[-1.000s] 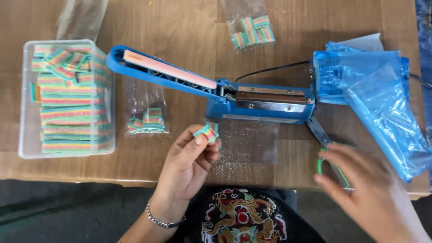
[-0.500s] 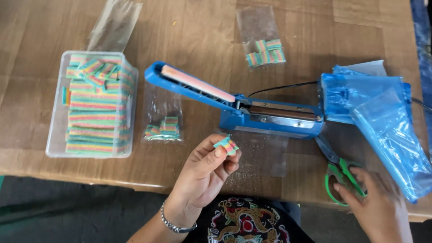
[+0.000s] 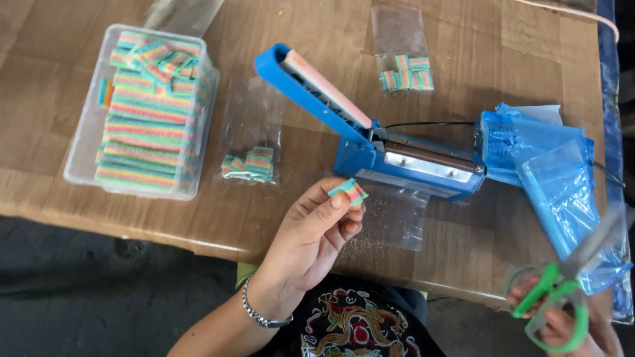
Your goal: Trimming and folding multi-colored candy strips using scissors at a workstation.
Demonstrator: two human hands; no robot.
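The left hand (image 3: 311,238) pinches a small rainbow-striped candy piece (image 3: 349,191) between thumb and fingertips, just in front of the blue heat sealer (image 3: 390,145) on the wooden tabletop (image 3: 463,244). Well to the sealer's right and nearer the person, the right hand (image 3: 562,324) grips green-handled scissors (image 3: 562,291), fingers through the loops, blades blurred. A clear tub of candy strips (image 3: 145,112) stands left of the sealer.
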